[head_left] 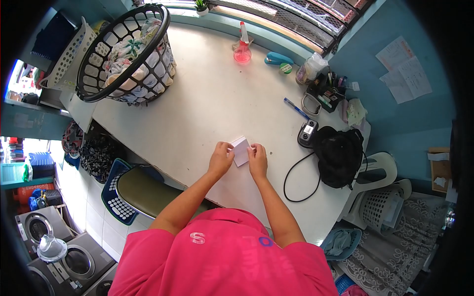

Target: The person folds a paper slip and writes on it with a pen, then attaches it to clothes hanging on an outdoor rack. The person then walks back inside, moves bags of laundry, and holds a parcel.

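On the table (202,103), a laundry basket (157,74) sits at eleven o'clock, spray bottle (242,53) at twelve, pen (296,108) at one.

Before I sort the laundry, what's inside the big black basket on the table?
The black basket holds a heap of crumpled cloth, mostly pale, some of it patterned. Parts show over the rim and through the side openings; whatever lies deeper is covered.

From the small folded white paper (240,151) held between the bare left hand (221,158) and bare right hand (257,160) over the white table (197,89), a black plastic lattice basket of patterned cloths (129,59) stands at ten o'clock, a clear spray bottle with pink liquid and a red-and-white top (242,52) at twelve, a blue pen (296,108) at one to two, and a black fabric bag (338,157) at three.
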A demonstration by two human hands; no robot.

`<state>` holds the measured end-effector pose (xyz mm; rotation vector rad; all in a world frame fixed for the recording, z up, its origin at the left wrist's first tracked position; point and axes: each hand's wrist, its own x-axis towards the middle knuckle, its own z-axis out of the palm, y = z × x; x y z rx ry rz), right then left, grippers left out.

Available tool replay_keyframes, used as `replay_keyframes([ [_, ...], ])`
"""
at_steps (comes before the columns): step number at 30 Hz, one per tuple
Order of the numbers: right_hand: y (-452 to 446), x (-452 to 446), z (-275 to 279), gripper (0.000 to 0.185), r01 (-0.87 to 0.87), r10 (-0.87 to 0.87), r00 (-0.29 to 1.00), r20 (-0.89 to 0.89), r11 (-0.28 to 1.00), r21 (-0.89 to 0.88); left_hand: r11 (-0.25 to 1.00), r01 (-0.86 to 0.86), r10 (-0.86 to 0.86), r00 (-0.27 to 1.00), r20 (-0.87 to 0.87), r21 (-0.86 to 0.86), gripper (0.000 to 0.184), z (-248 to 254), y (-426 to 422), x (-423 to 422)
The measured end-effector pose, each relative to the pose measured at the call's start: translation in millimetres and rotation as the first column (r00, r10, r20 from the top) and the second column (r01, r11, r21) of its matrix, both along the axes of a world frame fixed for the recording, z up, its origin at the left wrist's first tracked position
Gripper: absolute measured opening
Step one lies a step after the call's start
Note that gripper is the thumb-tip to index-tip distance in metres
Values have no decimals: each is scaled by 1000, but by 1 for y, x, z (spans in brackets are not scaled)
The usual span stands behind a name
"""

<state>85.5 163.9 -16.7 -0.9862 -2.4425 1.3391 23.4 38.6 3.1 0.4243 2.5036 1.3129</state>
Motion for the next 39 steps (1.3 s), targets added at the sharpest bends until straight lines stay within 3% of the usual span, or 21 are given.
replay_keyframes([
  [1, 0, 0, 0, 25, 0, 0, 1000, 1, 1000, 0, 998, 54, -53, 998, 35, -41, 16, 1, 1, 0],
  [3, 1, 2, 6, 29, 30, 5, 986, 168, 979, -202, 991, 111, -105, 992, 76, -78, 15, -2, 1, 1],
  [5, -1, -1, 15, 30, 75, -11, 977, 215, 954, -289, 943, 298, -313, 945, -96, -147, 15, -8, 2, 3],
  [7, 0, -3, 14, 31, 121, -22, 966, 258, 920, -373, 908, 370, -389, 919, -67, -197, 16, 0, 5, 4],
  [9, 2, -3, 3, 26, 60, 1, 971, 241, 968, -245, 865, 438, -459, 888, -33, -247, 18, 4, 7, 2],
  [11, 4, -5, -3, 23, -8, 42, 983, 181, 983, -185, 868, 408, -491, 793, -360, -284, 25, 3, 10, -6],
  [13, 9, -9, 0, 21, -75, 90, 988, 125, 990, -120, 841, 428, -533, 761, -369, -331, 29, 1, 8, -12],
  [15, 17, -13, 4, 20, -290, 285, 954, 90, 956, 48, 812, 447, -574, 726, -377, -375, 33, -4, 3, -15],
  [18, 28, -21, 8, 21, -367, 360, 925, 124, 930, 35, 821, 458, -565, 739, -369, -340, 36, -13, -3, -14],
  [22, 20, -27, 12, 22, -272, 266, 953, 145, 962, 22, 853, 409, -510, 788, -345, -324, 42, -13, 1, -14],
  [24, 14, -30, 16, 26, -167, 133, 919, 372, 984, 59, 844, 406, -517, 789, -330, -351, 43, -13, 4, -19],
  [32, 8, -28, 7, 32, -67, 39, 936, 350, 995, 68, 705, 431, -662, 683, -307, -563, 44, -11, 11, -23],
  [39, 5, -31, 3, 31, -17, -21, 922, 387, 996, 93, 692, 387, -652, 697, -298, -609, 44, -15, 15, -19],
])
